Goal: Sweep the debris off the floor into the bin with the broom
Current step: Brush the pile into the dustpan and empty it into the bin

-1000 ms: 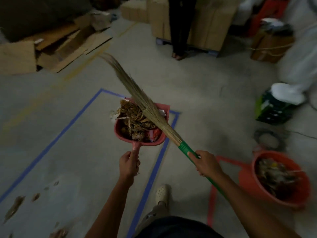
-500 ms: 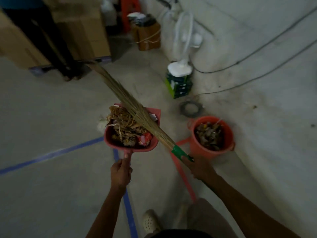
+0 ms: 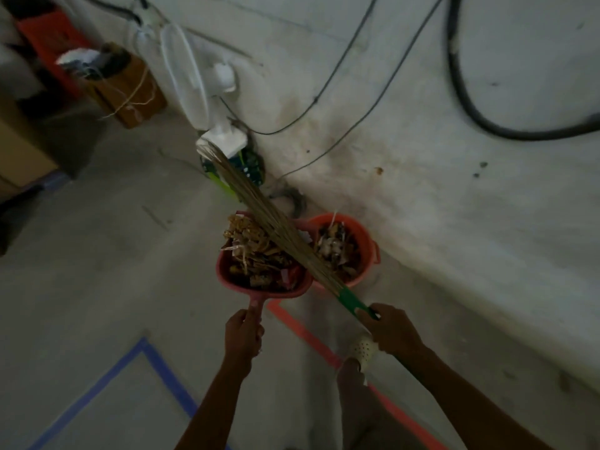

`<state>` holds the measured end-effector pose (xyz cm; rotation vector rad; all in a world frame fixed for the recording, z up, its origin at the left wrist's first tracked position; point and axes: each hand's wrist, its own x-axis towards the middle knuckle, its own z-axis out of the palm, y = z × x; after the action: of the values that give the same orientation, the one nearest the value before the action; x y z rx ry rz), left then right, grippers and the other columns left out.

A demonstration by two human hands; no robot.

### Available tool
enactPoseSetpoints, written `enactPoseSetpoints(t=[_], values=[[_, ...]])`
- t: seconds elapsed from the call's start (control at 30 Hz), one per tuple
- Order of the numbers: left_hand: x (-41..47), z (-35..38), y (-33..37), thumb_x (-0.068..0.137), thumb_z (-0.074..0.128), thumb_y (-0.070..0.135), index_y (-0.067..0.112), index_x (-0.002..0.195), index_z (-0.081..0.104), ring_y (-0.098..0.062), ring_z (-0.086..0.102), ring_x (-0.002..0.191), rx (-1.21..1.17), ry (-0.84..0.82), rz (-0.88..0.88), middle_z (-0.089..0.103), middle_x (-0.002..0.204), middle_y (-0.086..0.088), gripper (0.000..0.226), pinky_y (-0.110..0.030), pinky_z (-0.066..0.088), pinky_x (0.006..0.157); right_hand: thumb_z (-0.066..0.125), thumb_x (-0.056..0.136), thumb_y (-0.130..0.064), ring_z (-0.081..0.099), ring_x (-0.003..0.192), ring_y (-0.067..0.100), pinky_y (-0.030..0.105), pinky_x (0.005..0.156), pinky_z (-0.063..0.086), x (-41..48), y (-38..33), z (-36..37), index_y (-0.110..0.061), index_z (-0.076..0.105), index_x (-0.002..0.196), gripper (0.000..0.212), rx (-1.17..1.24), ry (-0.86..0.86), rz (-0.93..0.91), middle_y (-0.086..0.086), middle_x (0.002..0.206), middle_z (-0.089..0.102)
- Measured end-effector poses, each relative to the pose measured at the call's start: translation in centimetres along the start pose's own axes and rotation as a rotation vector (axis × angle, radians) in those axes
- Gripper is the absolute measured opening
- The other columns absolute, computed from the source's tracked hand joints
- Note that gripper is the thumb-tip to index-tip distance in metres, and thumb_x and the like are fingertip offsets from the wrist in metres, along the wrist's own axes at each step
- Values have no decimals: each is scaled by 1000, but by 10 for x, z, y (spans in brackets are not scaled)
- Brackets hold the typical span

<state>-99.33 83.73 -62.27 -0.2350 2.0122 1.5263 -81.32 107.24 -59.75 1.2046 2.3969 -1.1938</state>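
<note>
My left hand (image 3: 243, 332) grips the handle of a red dustpan (image 3: 227, 277) heaped with brown debris (image 3: 255, 251). The dustpan is held up just left of the orange bin (image 3: 365, 251), its right edge touching or overlapping the bin's rim. The bin stands by the wall and holds similar scraps. My right hand (image 3: 391, 329) grips the green handle of the broom (image 3: 259, 211). Its straw bristles slant up and left, lying over the dustpan's right side.
A white fan (image 3: 194, 82) on a green box (image 3: 242, 172) stands against the wall (image 3: 454, 157) beyond the bin. Cables hang on the wall. A cardboard box (image 3: 130, 92) sits at upper left. Blue tape (image 3: 156, 362) and orange tape (image 3: 308, 336) mark the floor. My shoe (image 3: 363, 350) is near the orange tape.
I have turned and stepped toward the wall. The loaded dustpan and broom have come right, up against the bin, which now sits close in front of me.
</note>
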Motion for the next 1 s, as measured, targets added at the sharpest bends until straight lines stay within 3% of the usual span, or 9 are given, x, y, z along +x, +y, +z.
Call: enactPoseSetpoints(t=[0.1, 0.23, 0.5, 0.63, 0.77, 0.83, 0.87, 0.93, 1.0], values=[[35, 43, 16, 103, 51, 35, 4, 73, 54, -13, 32, 34, 41, -38, -71, 44, 53, -11, 43, -18, 26, 38, 54, 96, -52, 58, 50, 15, 34, 53, 52, 33, 19, -21, -6, 65, 95, 47, 48, -12, 77, 15, 76, 68], [80, 97, 29, 102, 52, 40, 6, 77, 57, -13, 33, 33, 99, -70, -194, 46, 55, -11, 42, -17, 25, 35, 53, 96, -53, 59, 50, 16, 40, 54, 54, 75, 44, -47, -10, 65, 91, 45, 66, -33, 170, 13, 73, 68], [162, 175, 32, 102, 47, 31, 6, 76, 54, -13, 33, 36, 285, -165, -360, 46, 55, -11, 37, -17, 23, 40, 50, 98, -51, 57, 43, 12, 28, 50, 52, 145, 68, -73, -19, 55, 78, 38, 46, -122, 312, 0, 61, 61], [209, 205, 34, 95, 60, 33, 8, 70, 53, -14, 32, 35, 375, -238, -405, 44, 54, -9, 36, -20, 23, 41, 50, 97, -51, 58, 45, 13, 23, 43, 48, 180, 70, -67, -15, 53, 81, 40, 75, -137, 418, 3, 64, 64], [264, 236, 34, 94, 59, 25, 12, 61, 45, -14, 33, 34, 510, -339, -475, 42, 50, -6, 39, -17, 25, 38, 53, 96, -45, 62, 54, 14, 28, 55, 55, 213, 66, -57, -14, 54, 88, 32, 77, -143, 545, 3, 72, 66], [292, 251, 36, 96, 55, 22, 5, 71, 52, -12, 47, 41, 581, -369, -524, 53, 55, -10, 30, -13, 35, 37, 54, 95, -45, 62, 58, 14, 30, 61, 58, 226, 61, -52, -13, 56, 92, 32, 57, -116, 592, 3, 76, 66], [307, 257, 33, 95, 57, 22, -4, 91, 59, -15, 60, 54, 599, -387, -520, 64, 73, -19, 26, -14, 46, 43, 54, 95, -46, 61, 58, 15, 30, 63, 58, 232, 57, -50, -14, 57, 93, 32, 51, -97, 606, 3, 78, 67], [328, 269, 34, 93, 60, 17, -3, 140, 45, -30, 69, 86, 672, -392, -428, 61, 123, -31, 53, -28, 59, 61, 54, 95, -46, 59, 57, 14, 29, 62, 57, 238, 47, -47, -16, 56, 88, 31, 39, -72, 621, 2, 77, 66], [329, 276, 52, 98, 53, 11, 3, 149, 37, -40, 61, 111, 747, -451, -318, 56, 133, -28, 54, -46, 56, 87, 52, 95, -47, 59, 58, 13, 30, 62, 58, 240, 34, -44, -17, 55, 88, 31, 14, -63, 625, 1, 78, 66]])
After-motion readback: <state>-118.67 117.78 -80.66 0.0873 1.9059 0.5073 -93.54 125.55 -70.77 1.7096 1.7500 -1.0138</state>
